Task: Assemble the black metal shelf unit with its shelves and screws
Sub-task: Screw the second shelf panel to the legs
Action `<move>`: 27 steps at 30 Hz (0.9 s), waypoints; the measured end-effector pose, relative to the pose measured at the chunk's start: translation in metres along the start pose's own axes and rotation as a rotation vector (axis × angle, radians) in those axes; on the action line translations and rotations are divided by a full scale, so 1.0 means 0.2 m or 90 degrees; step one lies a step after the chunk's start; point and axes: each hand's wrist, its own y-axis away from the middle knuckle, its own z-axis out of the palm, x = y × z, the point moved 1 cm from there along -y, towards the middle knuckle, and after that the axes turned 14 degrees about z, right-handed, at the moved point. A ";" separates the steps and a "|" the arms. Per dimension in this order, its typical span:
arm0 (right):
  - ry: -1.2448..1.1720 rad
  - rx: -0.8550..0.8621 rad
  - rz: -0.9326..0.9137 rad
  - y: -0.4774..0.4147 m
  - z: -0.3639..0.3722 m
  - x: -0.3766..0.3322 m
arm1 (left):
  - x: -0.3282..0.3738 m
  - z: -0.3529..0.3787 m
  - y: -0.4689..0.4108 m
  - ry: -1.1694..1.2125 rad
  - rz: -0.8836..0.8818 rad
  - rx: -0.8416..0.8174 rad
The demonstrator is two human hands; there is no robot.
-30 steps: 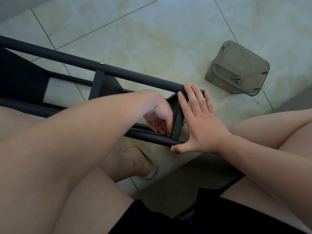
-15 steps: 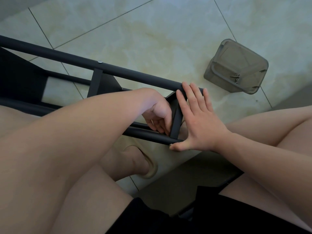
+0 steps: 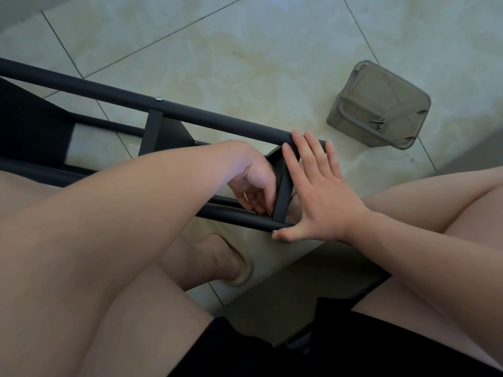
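**Both hands at the end brace of the shelf frame**

Head view: the black metal shelf unit (image 3: 217, 118) lies on its side across the pale tiled floor (image 3: 245, 50). It runs from the floor's left edge towards the middle, over the seated person's bare legs. Its two long round tubes run roughly parallel, the far one higher in the frame and the near one lower. A flat black cross brace (image 3: 283, 194) joins them at their right-hand ends. A second brace and dark shelf panels (image 3: 32, 126) sit further left. A small silver screw head (image 3: 158, 98) shows on top of the far tube, above that second brace.

The right hand (image 3: 318, 197) is spread flat against the end of the frame. Its straight fingers (image 3: 304, 153) reach up to the far tube, and its thumb (image 3: 285, 235) is stretched out under the end of the near tube. A small silvery bit shows at the thumb tip.

The left hand (image 3: 255, 186) reaches in between the two tubes, just left of the end brace. Its fingers curl downward towards the near tube. Whether they pinch anything cannot be told, as the fingertips are hidden behind the tube and brace.

Near the floor's right edge, well apart from the frame, stands a translucent grey plastic container (image 3: 381, 88). A few loose metal screws (image 3: 379, 123) lie inside it.

Below the near tube, a foot in a beige slipper (image 3: 239, 270) rests on the floor. Black shorts (image 3: 245, 349) fill the bottom edge.
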 end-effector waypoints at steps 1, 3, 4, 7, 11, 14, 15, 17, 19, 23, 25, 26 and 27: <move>-0.001 -0.001 0.001 0.00 0.00 0.00 | 0.00 0.00 0.01 0.001 -0.006 -0.006; -0.001 -0.003 0.003 0.00 0.00 0.00 | -0.01 0.00 0.01 -0.010 -0.020 -0.011; 0.001 -0.005 0.003 0.00 0.00 0.00 | -0.01 0.00 0.01 -0.017 -0.023 -0.007; 0.005 -0.008 0.005 0.00 0.00 0.00 | -0.02 0.00 -0.01 -0.014 -0.025 -0.001; -0.002 -0.006 0.002 0.00 0.00 0.00 | -0.01 0.00 -0.01 -0.001 -0.018 -0.002; -0.004 -0.003 0.001 0.00 0.00 0.00 | 0.00 0.00 0.01 0.013 -0.012 -0.009; -0.003 -0.003 0.001 0.00 0.00 0.00 | 0.00 0.00 0.02 0.019 -0.013 -0.012; 0.000 -0.002 0.002 0.00 0.00 0.00 | -0.01 0.00 0.03 0.019 -0.016 -0.012; 0.000 -0.002 0.001 0.00 0.00 0.00 | -0.01 0.00 0.02 0.017 -0.021 -0.009; 0.001 -0.003 0.000 0.00 0.00 0.00 | -0.03 0.00 -0.02 0.026 -0.030 -0.003; 0.001 -0.002 0.001 0.00 0.00 0.00 | -0.02 0.01 -0.01 0.031 -0.026 0.004; 0.001 -0.001 0.002 0.00 0.00 0.00 | -0.02 0.01 -0.01 0.036 -0.023 0.006; 0.001 -0.001 0.003 0.00 0.00 0.00 | -0.01 0.01 -0.01 0.042 -0.018 0.006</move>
